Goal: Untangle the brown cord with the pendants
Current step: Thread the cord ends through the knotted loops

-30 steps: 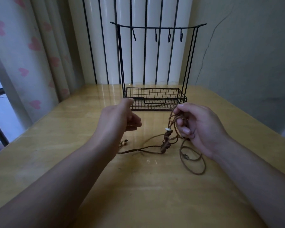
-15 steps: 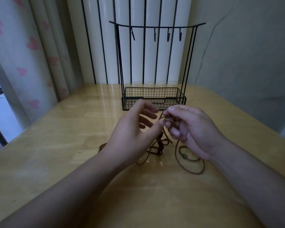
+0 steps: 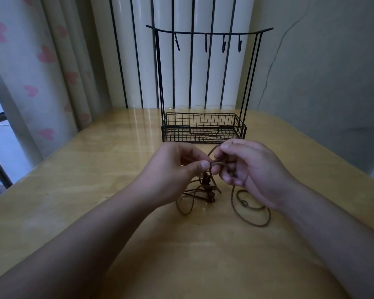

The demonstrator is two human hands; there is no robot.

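Note:
The brown cord (image 3: 252,219) lies in loops on the wooden table, lifted in the middle between my hands. My left hand (image 3: 177,169) pinches a strand between thumb and fingers. My right hand (image 3: 246,167) pinches the cord's upper loop, with more strands running through its curled fingers. A knotted cluster of pendants (image 3: 207,188) hangs below the hands and touches the table. A small metal clasp (image 3: 244,203) sits on the loop under my right hand.
A black wire stand (image 3: 203,128) with a mesh basket and several hooks on its top bar stands just behind my hands. The wooden table (image 3: 95,180) ends at curtains on the left and a wall on the right.
My left hand has moved right from open above the table to meet the right hand and pinch the cord. The tangle has been drawn in beneath both hands.

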